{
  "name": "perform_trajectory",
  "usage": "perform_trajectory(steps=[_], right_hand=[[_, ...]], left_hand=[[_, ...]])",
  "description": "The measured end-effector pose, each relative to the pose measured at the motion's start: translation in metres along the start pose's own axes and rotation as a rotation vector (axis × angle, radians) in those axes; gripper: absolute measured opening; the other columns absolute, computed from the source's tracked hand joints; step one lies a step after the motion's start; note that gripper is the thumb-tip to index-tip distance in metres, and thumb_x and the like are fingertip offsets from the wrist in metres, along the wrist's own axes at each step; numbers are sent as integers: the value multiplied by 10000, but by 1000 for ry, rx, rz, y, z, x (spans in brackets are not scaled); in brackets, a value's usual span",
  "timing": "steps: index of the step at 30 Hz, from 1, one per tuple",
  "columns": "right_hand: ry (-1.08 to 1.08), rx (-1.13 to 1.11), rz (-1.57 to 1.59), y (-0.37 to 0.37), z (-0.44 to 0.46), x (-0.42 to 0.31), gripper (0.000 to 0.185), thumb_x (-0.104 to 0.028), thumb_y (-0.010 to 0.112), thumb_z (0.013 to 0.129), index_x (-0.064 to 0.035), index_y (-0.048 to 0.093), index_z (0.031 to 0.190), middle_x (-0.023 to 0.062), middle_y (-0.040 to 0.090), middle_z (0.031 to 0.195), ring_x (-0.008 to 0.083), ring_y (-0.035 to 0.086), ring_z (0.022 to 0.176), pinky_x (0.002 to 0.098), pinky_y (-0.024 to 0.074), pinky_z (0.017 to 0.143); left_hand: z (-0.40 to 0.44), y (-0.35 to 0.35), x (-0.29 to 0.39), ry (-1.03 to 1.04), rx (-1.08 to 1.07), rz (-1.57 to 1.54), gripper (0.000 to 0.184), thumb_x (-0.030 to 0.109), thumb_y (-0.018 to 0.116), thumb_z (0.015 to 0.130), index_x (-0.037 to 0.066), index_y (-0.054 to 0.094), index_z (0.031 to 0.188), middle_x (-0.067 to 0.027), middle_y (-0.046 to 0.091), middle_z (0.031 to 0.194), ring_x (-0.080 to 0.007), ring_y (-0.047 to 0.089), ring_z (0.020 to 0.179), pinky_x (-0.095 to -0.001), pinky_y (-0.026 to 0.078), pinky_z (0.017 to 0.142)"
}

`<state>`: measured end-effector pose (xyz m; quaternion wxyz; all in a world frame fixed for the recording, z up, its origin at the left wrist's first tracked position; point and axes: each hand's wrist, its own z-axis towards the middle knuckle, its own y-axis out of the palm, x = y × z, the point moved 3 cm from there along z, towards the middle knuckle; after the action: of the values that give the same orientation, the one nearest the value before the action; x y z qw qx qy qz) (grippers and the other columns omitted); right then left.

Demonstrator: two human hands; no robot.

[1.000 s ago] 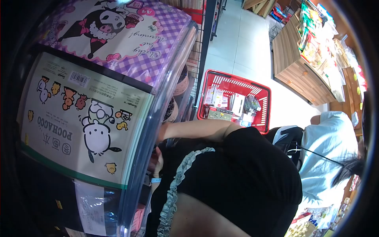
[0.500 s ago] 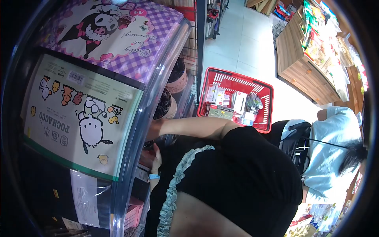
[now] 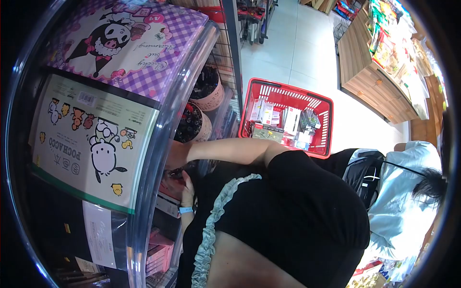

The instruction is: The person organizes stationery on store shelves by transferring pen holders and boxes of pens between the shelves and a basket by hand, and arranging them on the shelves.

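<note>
My right hand [image 3: 178,154] reaches into the shelf, its fingers mostly behind the thick clear edge [image 3: 165,125] of the display. Lower down is my left hand [image 3: 185,189], a light blue band [image 3: 185,210] on its wrist. One of its digits points up, and the rest is blurred behind the clear edge. Between the hands lies something dark with a bit of red, too unclear to name. Beside my right hand stand pink lattice-sided pots, one [image 3: 205,128] nearer and one [image 3: 211,98] farther, filled with dark, pen-like items.
A red shopping basket [image 3: 328,126] with several boxed goods stands on the floor. Cartoon-printed pads, one purple checked [image 3: 144,62] and one cream [image 3: 79,120], face me. Pink boxes [image 3: 161,254] sit below my left hand. Another person in light blue [image 3: 408,192] is behind, near a wooden counter [image 3: 365,77].
The view has shifted slightly, so the pads sit farther left and more of the pots shows. Both hands stay at the same part of the shelf.
</note>
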<state>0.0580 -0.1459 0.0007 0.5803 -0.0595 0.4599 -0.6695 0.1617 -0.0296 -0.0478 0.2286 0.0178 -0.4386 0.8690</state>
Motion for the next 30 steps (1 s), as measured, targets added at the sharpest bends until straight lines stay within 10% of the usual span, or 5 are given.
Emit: perform_trajectory(steps=[8, 19, 22, 25, 30], right_hand=[[-182, 375, 133, -38, 6, -19, 274, -236, 656, 779, -78, 624, 1000, 124, 634, 971, 335, 624, 848, 447, 494, 775], [106, -127, -125, -46, -6, -42, 270, -202, 645, 711, -45, 645, 930, 141, 658, 855, 316, 645, 835, 437, 515, 747], [138, -158, -195, -34, -13, -38, 232, -185, 648, 688, -30, 649, 861, 141, 658, 872, 315, 649, 830, 436, 518, 742], [-38, 153, -233, -68, -26, -66, 361, -203, 655, 668, -59, 648, 1000, 173, 649, 958, 317, 618, 966, 407, 502, 789], [305, 296, -159, -79, -51, -63, 371, -183, 651, 710, -53, 634, 1057, 138, 618, 1065, 302, 580, 1014, 411, 464, 868]], left_hand=[[-7, 10, -6, -44, 10, -27, 579, 210, 675, 826, -72, 386, 1241, -280, 484, 1186, -470, 467, 1103, -561, 364, 970], [-45, 41, -53, -129, -333, -156, 614, 360, 588, 893, -37, 374, 1310, -322, 484, 1150, -458, 471, 1110, -510, 384, 939], [-36, 20, -33, -544, -656, -258, 590, 428, 504, 930, 43, 387, 1360, -320, 572, 977, -453, 551, 1002, -508, 425, 852], [-5, -30, 23, -850, -539, -255, 553, 497, 588, 878, -30, 670, 1024, -184, 684, 861, -274, 654, 875, -368, 465, 841], [16, -58, 26, -170, -10, -114, 719, 332, 737, 771, -22, 413, 1307, -226, 479, 1216, -363, 445, 1129, -445, 352, 957]])
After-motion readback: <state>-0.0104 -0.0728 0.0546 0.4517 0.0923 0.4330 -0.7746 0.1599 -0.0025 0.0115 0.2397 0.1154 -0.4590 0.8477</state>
